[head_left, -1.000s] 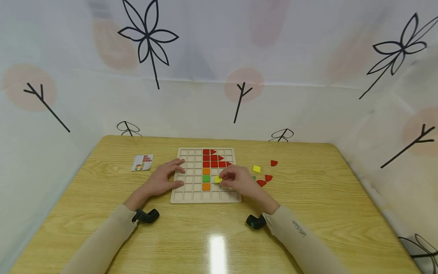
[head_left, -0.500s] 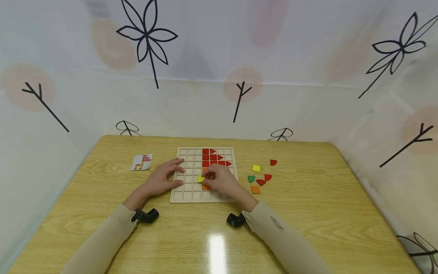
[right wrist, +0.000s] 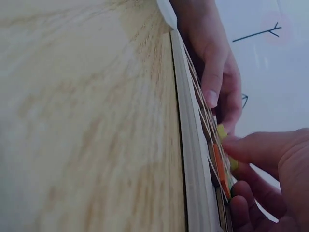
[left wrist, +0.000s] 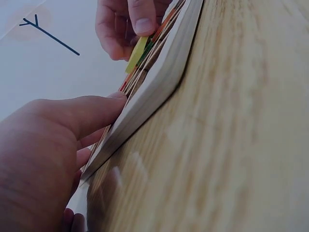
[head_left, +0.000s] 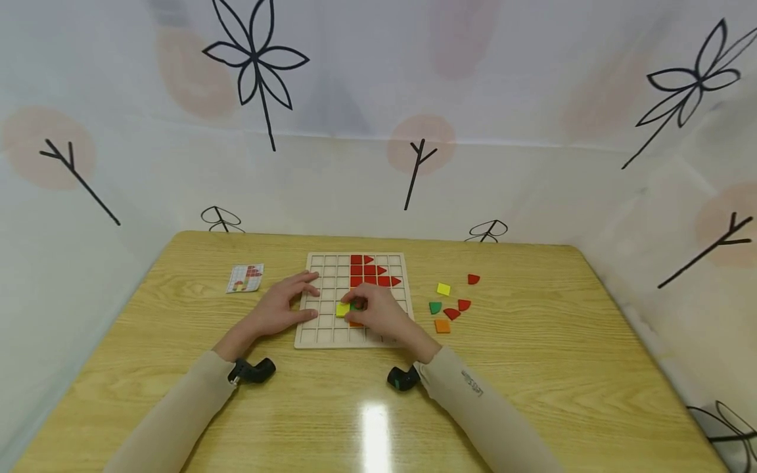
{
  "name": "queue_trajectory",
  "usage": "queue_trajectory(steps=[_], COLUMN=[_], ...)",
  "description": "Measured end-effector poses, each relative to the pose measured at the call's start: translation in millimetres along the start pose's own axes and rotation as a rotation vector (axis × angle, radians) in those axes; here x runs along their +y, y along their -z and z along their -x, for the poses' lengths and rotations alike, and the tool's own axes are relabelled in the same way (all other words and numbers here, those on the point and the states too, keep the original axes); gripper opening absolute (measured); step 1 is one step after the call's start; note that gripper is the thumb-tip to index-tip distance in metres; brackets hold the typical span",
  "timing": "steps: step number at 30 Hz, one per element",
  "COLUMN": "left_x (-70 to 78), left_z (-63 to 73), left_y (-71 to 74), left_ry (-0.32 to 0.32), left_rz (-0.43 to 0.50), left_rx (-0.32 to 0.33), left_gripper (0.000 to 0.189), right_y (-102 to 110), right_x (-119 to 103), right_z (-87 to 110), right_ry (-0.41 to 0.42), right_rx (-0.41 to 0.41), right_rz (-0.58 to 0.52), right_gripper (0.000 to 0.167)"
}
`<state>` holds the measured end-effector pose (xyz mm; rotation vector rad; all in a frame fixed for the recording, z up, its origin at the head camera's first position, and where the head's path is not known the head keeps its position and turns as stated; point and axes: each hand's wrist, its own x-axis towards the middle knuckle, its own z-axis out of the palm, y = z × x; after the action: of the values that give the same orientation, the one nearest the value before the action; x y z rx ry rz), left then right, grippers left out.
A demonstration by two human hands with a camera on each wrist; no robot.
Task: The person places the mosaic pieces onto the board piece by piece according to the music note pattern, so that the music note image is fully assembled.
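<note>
My right hand (head_left: 381, 312) pinches a yellow square tile (head_left: 342, 310) between thumb and fingers over the pale wooden grid board (head_left: 325, 337). The tile is just left of the column with the green and orange tiles, which the hand partly covers. Tilted against the board's surface, the yellow tile (left wrist: 136, 54) shows in the left wrist view. Fingers and thumb of my left hand (head_left: 284, 307) rest spread on the board's left edge. Red square tiles (head_left: 356, 270) and red triangles (head_left: 395, 281) fill cells at the top. An orange tile (right wrist: 220, 166) lies near my right thumb.
Loose pieces lie right of the board: a yellow square (head_left: 443, 289), an orange square (head_left: 442, 326), a green quarter circle (head_left: 435, 307) and several red quarter circles (head_left: 474, 279). A printed pattern card (head_left: 245, 278) is at the left. Patterned cloth (head_left: 331, 190) rises behind the table.
My right hand has carried the yellow tile leftward across the board, from right of the green tile to its left side. The orange and green loose pieces came into sight. My left hand stays put.
</note>
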<state>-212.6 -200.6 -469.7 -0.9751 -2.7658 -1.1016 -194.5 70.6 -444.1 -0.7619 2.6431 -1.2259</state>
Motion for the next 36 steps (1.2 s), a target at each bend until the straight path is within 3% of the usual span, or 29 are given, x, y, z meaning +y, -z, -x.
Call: queue_trajectory(steps=[6, 24, 36], left_x=[0.1, 3.6, 0.1], left_z=[-0.9, -3.2, -0.7], left_y=[-0.1, 0.0, -0.9], left_ry=[0.005, -0.011, -0.002], left_rz=[-0.004, -0.007, -0.016], left_rx=[0.001, 0.007, 0.01], left_gripper=[0.03, 0.032, 0.032], right_y=[3.9, 18.4, 9.0], right_x=[-1.5, 4.2, -5.3], right_z=[2.7, 19.4, 16.7], right_ry=[0.03, 0.177, 0.22], right_rx=[-0.048, -0.157, -0.17], right_rz=[-0.04, 0.135, 0.193], right_gripper=[0.021, 0.015, 0.017])
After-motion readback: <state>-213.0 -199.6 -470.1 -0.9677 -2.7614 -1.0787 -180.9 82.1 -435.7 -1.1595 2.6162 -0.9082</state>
